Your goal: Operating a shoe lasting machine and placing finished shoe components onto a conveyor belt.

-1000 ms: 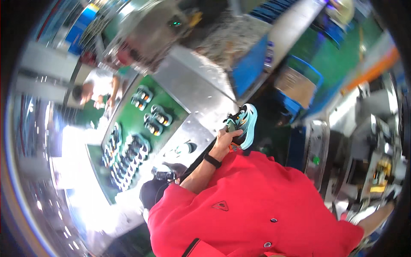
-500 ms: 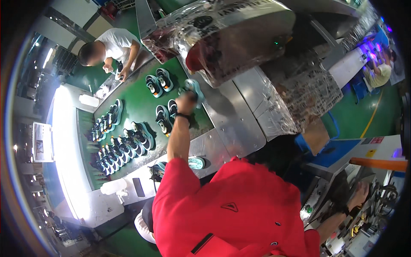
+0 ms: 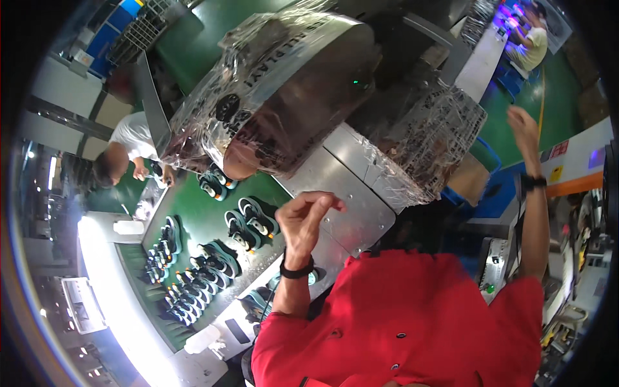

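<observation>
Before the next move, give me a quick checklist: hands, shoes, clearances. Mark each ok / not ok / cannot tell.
1. Left hand empty: ok, fingers curled, nothing visible in its grip.
2. Right hand empty: ok, raised off to the right, nothing visible in it.
3. Nearest shoe pair side by side on the green surface: ok.
4. Farther shoe pair in full view: not ok, the plastic-wrapped machine partly covers it.
5. Left hand's clearance from that machine: cannot tell, one view doesn't settle depth.
6. Co-worker clear of the green surface: cannot tell, hands are close to its far edge.
</observation>
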